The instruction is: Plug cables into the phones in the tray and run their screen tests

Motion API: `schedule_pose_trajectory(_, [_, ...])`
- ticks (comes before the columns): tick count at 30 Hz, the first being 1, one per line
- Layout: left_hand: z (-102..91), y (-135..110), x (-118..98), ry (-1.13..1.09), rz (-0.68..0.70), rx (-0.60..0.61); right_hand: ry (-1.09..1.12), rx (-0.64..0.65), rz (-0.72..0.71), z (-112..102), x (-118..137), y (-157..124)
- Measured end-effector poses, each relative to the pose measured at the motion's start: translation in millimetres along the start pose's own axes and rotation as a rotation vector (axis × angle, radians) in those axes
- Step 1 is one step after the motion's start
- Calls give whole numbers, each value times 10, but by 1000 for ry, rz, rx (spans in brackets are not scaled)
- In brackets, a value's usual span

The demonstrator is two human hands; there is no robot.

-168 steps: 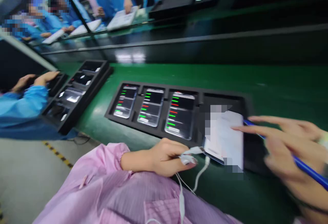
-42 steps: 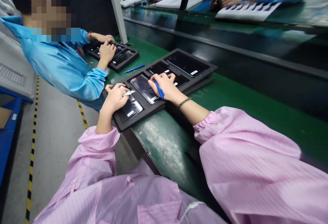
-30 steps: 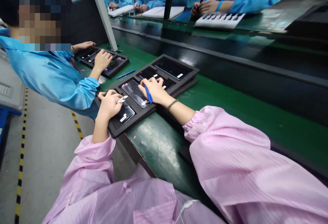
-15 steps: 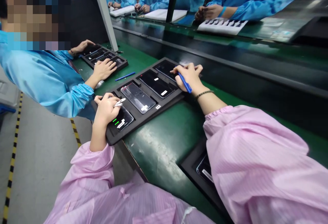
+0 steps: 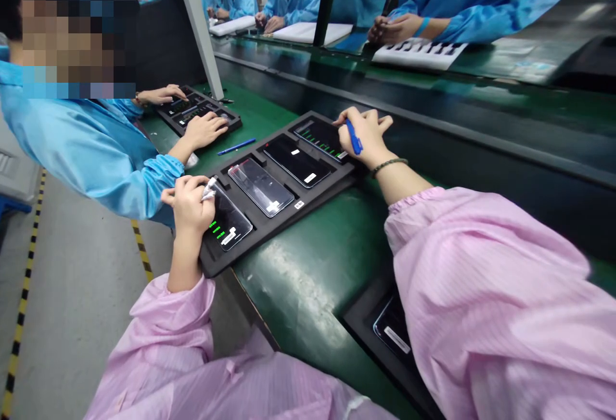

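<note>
My left hand is curled at the left end of a black foam tray, with a small crumpled white piece between its fingers. Beside it lies a phone whose screen shows green marks. My right hand holds a blue pen at the tray's far right end. Its fingertips are at the edge of another phone, lit with rows of green lines. Between these sit two dark-screened phones, one under a glossy film and one with white labels.
A second blue pen lies on the green table behind the tray. Another foam tray with a phone is partly under my right sleeve. At left, a co-worker's hands rest at a further tray. A dark conveyor runs beyond.
My left hand has drawn back leftward, uncovering more of the left phone. My right hand has shifted slightly right, and the far right phone's dark screen now shows green lines.
</note>
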State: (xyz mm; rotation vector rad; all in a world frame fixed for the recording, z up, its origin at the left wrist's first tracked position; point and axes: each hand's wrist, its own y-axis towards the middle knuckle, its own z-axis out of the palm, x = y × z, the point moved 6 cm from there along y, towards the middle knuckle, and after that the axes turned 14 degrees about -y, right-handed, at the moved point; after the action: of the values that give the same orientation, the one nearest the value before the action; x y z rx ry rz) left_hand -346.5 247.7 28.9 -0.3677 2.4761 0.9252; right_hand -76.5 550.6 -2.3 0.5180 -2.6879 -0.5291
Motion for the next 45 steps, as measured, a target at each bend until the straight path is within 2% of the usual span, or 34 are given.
schedule_pose_trajectory(4, [-62, -11, 75, 37, -66, -123, -78, 38, 66, 41, 30, 114])
schedule_pose_trajectory(9, [-62, -25, 94, 49, -104, -146, -146, 26, 85, 44, 134, 105])
schedule_pose_trajectory(15, [-55, -30, 106, 63, -148, -162, -89, 122, 184, 24, 130, 130])
schedule_pose_trajectory(22, [-5, -10, 76, 37, -105, -59, -34, 132, 190, 59, 55, 127])
schedule_pose_trajectory(29, [-9, -6, 57, 33, -96, -70, 63, 105, 49, 215, 45, 157])
schedule_pose_trajectory(33, [6, 3, 71, 24, -108, -59, 110, 107, 43, 276, 9, 174])
schedule_pose_trajectory(37, [16, 15, 101, 24, -127, -55, 79, 98, 29, 240, 37, 160])
schedule_pose_trajectory(41, [18, 13, 133, 18, -163, -55, -28, 49, -19, 73, 268, 29])
schedule_pose_trajectory(43, [25, 5, 149, 16, -182, -41, -27, 59, -130, -6, 556, -135])
schedule_pose_trajectory(45, [31, -4, 166, 10, -196, -27, -22, 106, -301, -53, 933, -367])
